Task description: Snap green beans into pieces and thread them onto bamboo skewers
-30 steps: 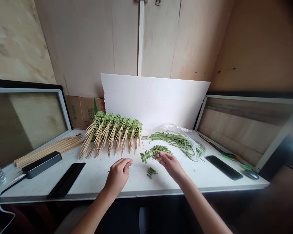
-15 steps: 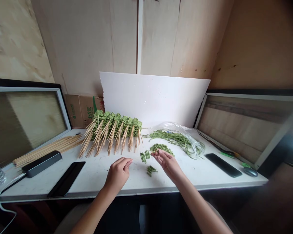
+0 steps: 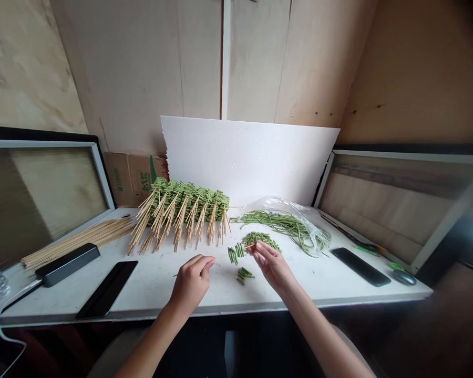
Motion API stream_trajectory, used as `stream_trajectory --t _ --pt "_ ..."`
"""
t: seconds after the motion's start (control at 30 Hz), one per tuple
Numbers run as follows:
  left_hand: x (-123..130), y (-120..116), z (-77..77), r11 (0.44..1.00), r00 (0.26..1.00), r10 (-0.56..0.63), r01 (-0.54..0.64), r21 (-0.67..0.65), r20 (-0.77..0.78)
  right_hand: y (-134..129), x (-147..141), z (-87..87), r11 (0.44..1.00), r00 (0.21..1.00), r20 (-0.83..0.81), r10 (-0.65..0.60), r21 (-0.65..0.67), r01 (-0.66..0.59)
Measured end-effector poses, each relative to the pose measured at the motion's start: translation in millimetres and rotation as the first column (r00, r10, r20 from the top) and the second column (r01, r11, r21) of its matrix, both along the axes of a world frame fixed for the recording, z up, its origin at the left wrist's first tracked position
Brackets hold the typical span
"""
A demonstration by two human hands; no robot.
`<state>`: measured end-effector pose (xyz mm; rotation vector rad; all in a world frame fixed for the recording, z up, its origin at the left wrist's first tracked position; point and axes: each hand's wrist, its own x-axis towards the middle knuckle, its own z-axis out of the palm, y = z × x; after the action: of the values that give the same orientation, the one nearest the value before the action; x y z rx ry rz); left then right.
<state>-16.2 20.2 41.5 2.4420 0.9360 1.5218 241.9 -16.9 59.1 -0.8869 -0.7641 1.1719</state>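
Note:
My left hand (image 3: pixel 192 277) is pinched, with a thin stick end showing at its left side. Several short green bean pieces (image 3: pixel 236 253) sit side by side in a row between my hands, in line with that stick. My right hand (image 3: pixel 268 261) pinches a wooden skewer (image 3: pixel 250 245) at the right of the row. The stretch of skewer between my left fingers and the row is hard to make out. Loose cut pieces (image 3: pixel 245 275) lie below the row, and a larger pile of cut beans (image 3: pixel 262 240) lies behind my right hand.
Filled skewers (image 3: pixel 189 202) are stacked at the back left. Bare skewers (image 3: pixel 82 239), a dark box (image 3: pixel 68 264) and a black phone (image 3: pixel 108 290) are at left. Long beans (image 3: pixel 278 221) in clear plastic, a dark slab (image 3: pixel 361 266) and a mouse (image 3: pixel 404 277) are at right.
The row of bean pieces and my left hand have shifted slightly to the right. My right hand has barely moved and keeps its pinch.

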Motion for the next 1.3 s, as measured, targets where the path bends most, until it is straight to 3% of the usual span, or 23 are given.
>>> stream_trajectory --t 0.4,0.8,1.3 --pt "-0.9 -1.3 1.5 1.0 0.999 0.005 -0.006 0.022 0.033 1.1 -5.3 -5.7 0.997 0.998 -0.006 -0.067 0.027 0.067" --pt "2.0 -7.8 9.8 0.999 0.997 -0.006 0.002 0.05 0.073 -6.8 -7.1 8.9 0.998 0.999 0.033 -0.041 0.056 0.039" --pt "6.6 -9.8 -0.1 0.998 0.996 -0.003 -0.002 0.059 0.09 -10.2 -30.2 -3.4 0.973 0.978 0.056 -0.203 0.122 0.195"
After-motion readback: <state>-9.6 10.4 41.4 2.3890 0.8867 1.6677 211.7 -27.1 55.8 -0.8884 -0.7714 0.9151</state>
